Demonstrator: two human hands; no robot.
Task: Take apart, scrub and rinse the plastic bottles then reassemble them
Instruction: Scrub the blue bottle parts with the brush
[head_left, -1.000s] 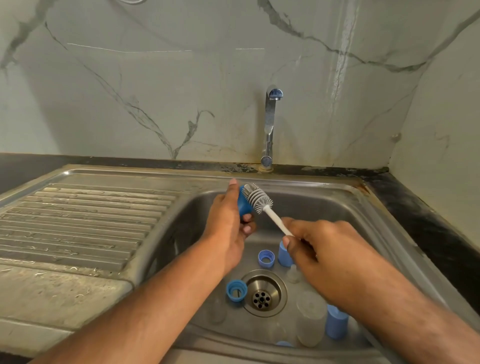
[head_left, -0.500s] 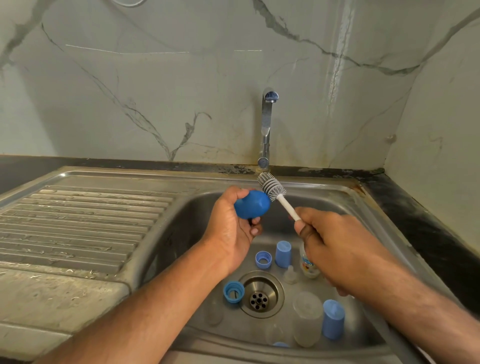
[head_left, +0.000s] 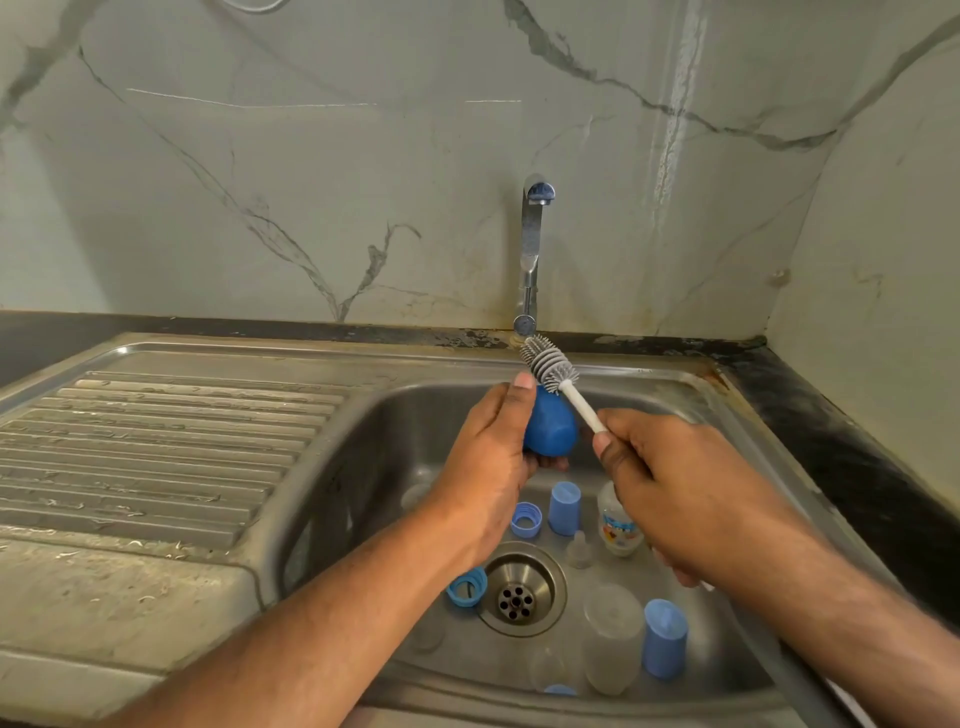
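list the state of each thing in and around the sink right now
left hand: grips the blue cap
blue cap: held above the basin
right hand: grips the brush handle
brush: head raised beside the cap, outside it
tap: no water seen running
printed bottle: lying in the basin, uncapped
two blue rings: loose by the drain
clear cup: standing mouth down
sink: unplugged

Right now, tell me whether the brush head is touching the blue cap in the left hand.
Cannot tell. In the head view the brush head sits right at the top edge of the blue cap held by the left hand; no plain gap or contact shows.
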